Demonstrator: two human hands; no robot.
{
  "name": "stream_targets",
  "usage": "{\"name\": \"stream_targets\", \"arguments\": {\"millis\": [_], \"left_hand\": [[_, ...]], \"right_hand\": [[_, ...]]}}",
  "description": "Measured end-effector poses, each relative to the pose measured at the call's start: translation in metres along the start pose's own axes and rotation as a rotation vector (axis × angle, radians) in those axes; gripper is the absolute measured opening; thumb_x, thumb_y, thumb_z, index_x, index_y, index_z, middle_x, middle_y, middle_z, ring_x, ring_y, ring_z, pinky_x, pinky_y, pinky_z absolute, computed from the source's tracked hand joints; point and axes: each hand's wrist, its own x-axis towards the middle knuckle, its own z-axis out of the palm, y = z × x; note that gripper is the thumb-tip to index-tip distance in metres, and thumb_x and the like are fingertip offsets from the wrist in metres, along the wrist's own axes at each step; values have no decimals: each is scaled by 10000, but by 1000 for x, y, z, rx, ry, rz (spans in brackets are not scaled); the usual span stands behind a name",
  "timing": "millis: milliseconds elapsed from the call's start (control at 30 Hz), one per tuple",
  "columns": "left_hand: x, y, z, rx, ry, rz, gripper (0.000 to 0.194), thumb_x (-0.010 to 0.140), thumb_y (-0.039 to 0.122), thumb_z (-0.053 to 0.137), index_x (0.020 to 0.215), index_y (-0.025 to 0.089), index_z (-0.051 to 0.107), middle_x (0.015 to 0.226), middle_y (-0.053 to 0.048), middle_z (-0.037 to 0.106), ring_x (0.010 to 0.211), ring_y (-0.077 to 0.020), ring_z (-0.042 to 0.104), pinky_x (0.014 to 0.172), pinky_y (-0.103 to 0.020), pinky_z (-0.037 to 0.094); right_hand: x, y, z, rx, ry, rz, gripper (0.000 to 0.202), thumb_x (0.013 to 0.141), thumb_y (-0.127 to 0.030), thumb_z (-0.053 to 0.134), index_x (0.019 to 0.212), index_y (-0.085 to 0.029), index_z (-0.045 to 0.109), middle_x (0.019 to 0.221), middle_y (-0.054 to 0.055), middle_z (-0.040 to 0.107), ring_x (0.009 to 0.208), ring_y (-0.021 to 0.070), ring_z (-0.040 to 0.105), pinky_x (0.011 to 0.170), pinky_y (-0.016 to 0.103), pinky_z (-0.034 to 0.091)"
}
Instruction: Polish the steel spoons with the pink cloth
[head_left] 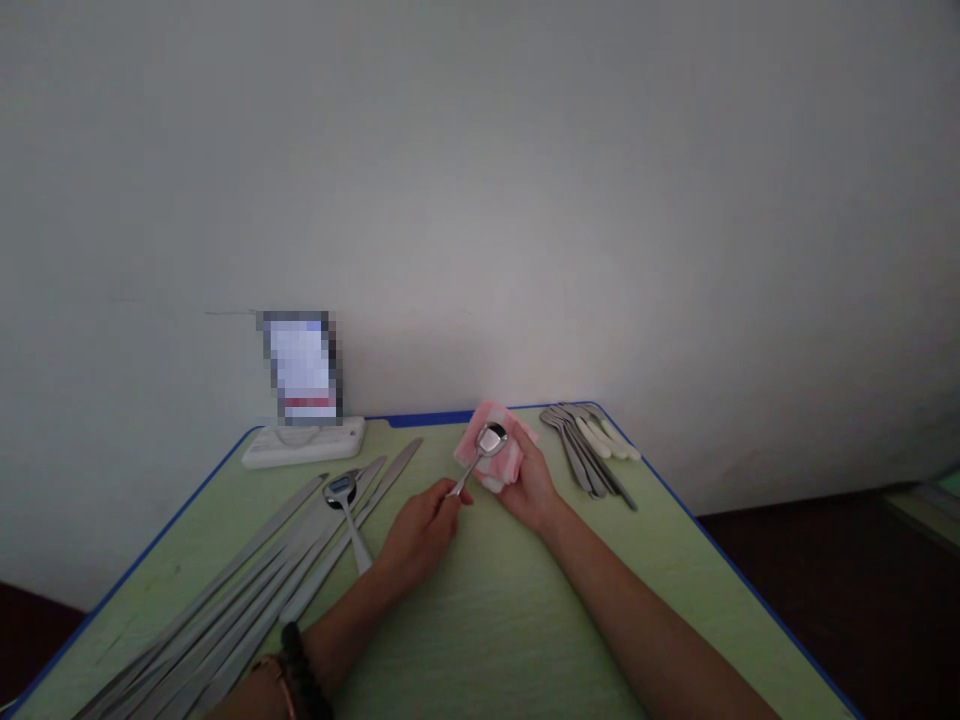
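Above the table's far middle, my left hand (pixel 424 533) pinches the handle of a shiny metal spoon (pixel 491 439), bowl pointing away and to the right. My right hand (pixel 534 480) is closed on a folded pink and white cloth (pixel 480 420), which lies behind and under the spoon's bowl. Left of my left hand, another spoon (pixel 342 492) rests across several table knives (pixel 300 545) laid side by side. A dark bracelet circles my left wrist.
Several spoons and other cutlery (pixel 577 450), some with cream handles, lie in a pile at the far right. A blurred-out screen (pixel 304 365) stands on a white base (pixel 300 445) at the far left. The green table (pixel 517 640) has a blue edge, with a wall behind.
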Motion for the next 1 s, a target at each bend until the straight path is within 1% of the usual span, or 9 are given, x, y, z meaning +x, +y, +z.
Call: {"name": "stream_targets", "arguments": {"millis": [100, 200, 300, 433, 500, 667, 767, 833, 1000], "left_hand": [[0, 1, 0, 10, 13, 0, 322, 831, 306, 317, 924, 154, 585, 522, 57, 408, 498, -124, 422, 500, -227, 299], [0, 0, 0, 10, 19, -7, 331, 834, 305, 320, 984, 150, 571, 515, 63, 407, 486, -123, 418, 491, -226, 298], [1, -1, 1, 12, 9, 3, 339, 838, 303, 328, 1060, 152, 536, 505, 73, 401, 466, -120, 405, 473, -222, 288], [0, -1, 1, 19, 20, -2, 331, 834, 300, 348, 1097, 158, 489, 501, 82, 391, 462, -119, 397, 460, -217, 273], [0, -1, 2, 3, 26, 3, 325, 835, 305, 356, 1111, 169, 462, 512, 85, 399, 460, -115, 390, 457, -214, 269], [-2, 0, 2, -54, 42, 43, 334, 836, 288, 361, 1154, 193, 404, 534, 91, 404, 454, -107, 368, 454, -205, 260], [-3, 1, 2, -13, 38, 79, 352, 829, 267, 369, 1172, 197, 402, 537, 86, 434, 465, -112, 396, 473, -209, 263], [-4, 3, 1, 46, 32, 95, 374, 823, 254, 373, 1191, 197, 408, 534, 81, 453, 470, -116, 414, 487, -214, 266], [-5, 9, 0, 205, 14, 109, 465, 817, 229, 372, 1281, 206, 392, 522, 81, 435, 483, -119, 422, 518, -215, 267]], "right_hand": [[1, 0, 0, 31, 9, -20, 293, 841, -419, 482, 887, -158, 607, 750, 41, 682, 654, 169, 616, 594, 313, 515], [1, -2, 0, 75, 18, -68, 298, 861, -417, 444, 893, -169, 605, 774, 39, 690, 684, 168, 625, 610, 311, 519], [1, -3, 0, 85, 16, -84, 315, 862, -427, 431, 918, -169, 604, 779, 40, 693, 687, 169, 628, 599, 303, 519], [1, -3, 1, 95, -19, -82, 303, 848, -413, 463, 907, -154, 609, 749, 35, 689, 647, 153, 621, 574, 276, 514], [1, -2, 0, 82, -17, -67, 236, 830, -357, 507, 884, -153, 612, 734, 29, 688, 633, 148, 622, 573, 273, 516], [4, 3, -5, -26, 40, 9, 77, 747, -152, 584, 817, -140, 614, 702, 24, 688, 626, 149, 635, 613, 287, 530], [5, 6, -7, -75, 44, -9, 116, 684, -86, 634, 786, -136, 611, 699, 20, 686, 628, 145, 637, 615, 277, 530], [5, 7, -8, -95, 29, -30, 168, 654, -84, 673, 801, -136, 613, 706, 20, 686, 633, 146, 636, 613, 276, 531], [3, 9, -7, -123, -8, -75, 237, 605, -105, 731, 805, -145, 612, 669, 3, 673, 577, 119, 606, 566, 240, 512]]}}
